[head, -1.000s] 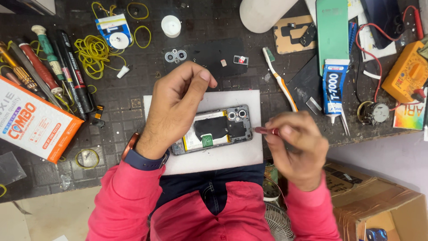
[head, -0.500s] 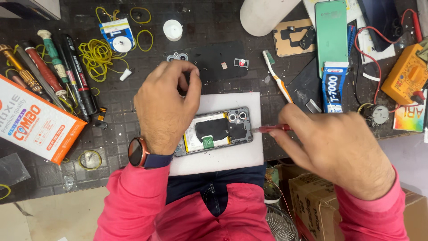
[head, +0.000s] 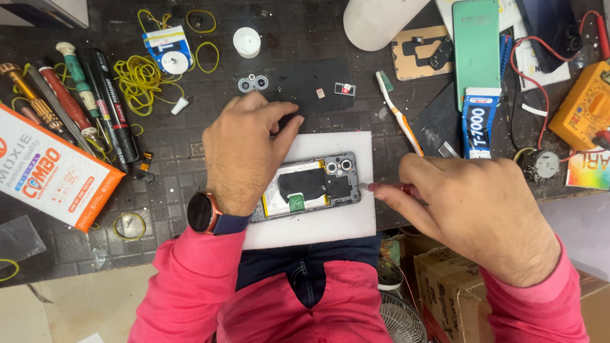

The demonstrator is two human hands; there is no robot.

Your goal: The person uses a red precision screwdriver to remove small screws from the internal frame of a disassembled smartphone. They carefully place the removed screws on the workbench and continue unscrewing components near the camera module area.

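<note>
Head view: we see the opened phone (head: 314, 185) lying back-off on a white pad (head: 330, 225) on the counter (head: 190, 159), likely so it doesn't slide. Left hand (head: 244, 152) lies flat over the phone's left end, fingers loosely spread, pinning it, gripping nothing. Right hand (head: 470, 209) is closed around a red-handled screwdriver (head: 389, 188), tip at the phone's right edge beside the camera lenses. A toothbrush (head: 399, 113) and glue tube (head: 478, 124) lie near.

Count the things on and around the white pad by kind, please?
Opened phone: 1
Red-handled screwdriver: 1
Toothbrush: 1
Glue tube: 1
Hands, left and right: 2
Total: 6
</note>
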